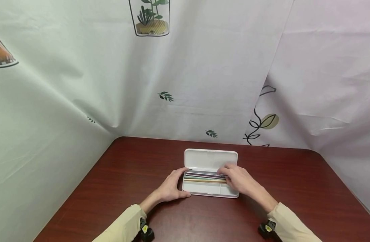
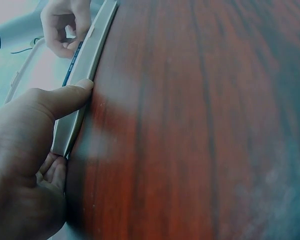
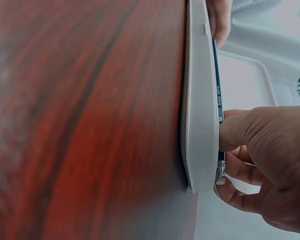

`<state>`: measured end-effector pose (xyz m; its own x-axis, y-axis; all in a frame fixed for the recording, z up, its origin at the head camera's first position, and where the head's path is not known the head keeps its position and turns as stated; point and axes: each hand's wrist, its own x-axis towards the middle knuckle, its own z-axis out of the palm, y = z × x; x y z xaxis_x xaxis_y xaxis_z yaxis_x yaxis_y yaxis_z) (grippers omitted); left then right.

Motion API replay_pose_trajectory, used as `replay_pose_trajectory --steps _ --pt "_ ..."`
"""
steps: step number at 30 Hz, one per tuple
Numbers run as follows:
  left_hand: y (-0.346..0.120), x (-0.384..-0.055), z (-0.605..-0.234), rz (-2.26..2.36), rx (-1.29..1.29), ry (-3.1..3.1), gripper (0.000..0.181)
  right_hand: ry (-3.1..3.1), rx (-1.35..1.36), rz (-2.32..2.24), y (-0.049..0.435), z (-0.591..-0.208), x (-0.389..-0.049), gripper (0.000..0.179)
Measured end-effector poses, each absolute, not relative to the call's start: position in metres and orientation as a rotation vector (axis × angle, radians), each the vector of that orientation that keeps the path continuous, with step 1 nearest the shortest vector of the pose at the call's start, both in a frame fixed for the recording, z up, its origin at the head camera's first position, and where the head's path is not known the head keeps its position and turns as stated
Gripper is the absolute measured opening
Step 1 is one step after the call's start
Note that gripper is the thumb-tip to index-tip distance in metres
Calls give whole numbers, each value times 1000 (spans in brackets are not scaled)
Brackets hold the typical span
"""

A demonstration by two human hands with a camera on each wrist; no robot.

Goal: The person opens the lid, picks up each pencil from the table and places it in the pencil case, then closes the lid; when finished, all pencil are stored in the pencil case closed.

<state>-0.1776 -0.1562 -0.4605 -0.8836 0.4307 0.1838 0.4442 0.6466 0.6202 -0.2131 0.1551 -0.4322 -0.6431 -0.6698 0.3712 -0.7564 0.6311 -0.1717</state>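
Note:
A white pencil case [image 1: 203, 193] lies opened on the table, its lid [image 1: 210, 159] tilted up at the back. Several pencils [image 1: 200, 179] lie lengthwise inside it. My left hand [image 1: 170, 187] holds the case by its left end, thumb on the front side and fingers round toward the back. At the right end of the case, my right hand [image 1: 240, 179] pinches a dark blue pencil [image 3: 218, 90] near its eraser end. That pencil's metal band and pale eraser [image 3: 220, 179] show in the right wrist view, just above the case rim. Some pencil ends are hidden behind the right fingers.
The case stands on a dark red wooden table [image 1: 136, 158]. White fabric [image 1: 203, 84] with printed plants hangs behind the table and along both sides. Each wrist carries a black strapped device, one on the left [image 1: 147, 232] and one on the right [image 1: 265, 228].

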Motion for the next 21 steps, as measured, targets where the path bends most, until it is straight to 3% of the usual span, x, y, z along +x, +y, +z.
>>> replay_pose_trajectory --steps 21 --pt "-155 -177 -458 -1080 -777 -2804 88 -2580 1130 497 148 -432 -214 29"
